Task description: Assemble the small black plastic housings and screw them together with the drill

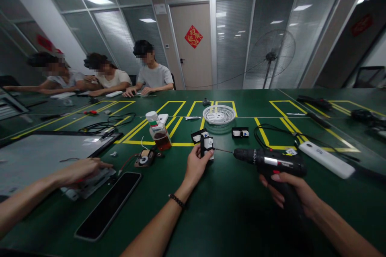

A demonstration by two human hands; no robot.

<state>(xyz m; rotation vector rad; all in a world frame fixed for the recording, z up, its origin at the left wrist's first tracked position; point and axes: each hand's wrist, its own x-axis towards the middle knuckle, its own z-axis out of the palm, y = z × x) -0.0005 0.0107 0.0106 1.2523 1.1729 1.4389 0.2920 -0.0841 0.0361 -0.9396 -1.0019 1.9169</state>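
My right hand (289, 188) is wrapped around the grip of a black cordless drill (271, 160), which lies level and points left. Its long thin bit (224, 151) reaches the small black-and-white part (208, 143) pinched in my left hand (197, 164); whether the tip touches it I cannot tell. A beaded bracelet circles my left wrist. Just behind the held part lies a similar black-and-white part (199, 135). Another such part (240, 132) rests to the right, beyond the drill's chuck.
Ahead stands a white slotted basket (218, 115). Left are a bottle of dark liquid (159, 132), a small wired device (145, 158) and a phone (108, 207). A co-worker's hand (81, 170) handles something at far left. A white power strip (327, 160) lies right.
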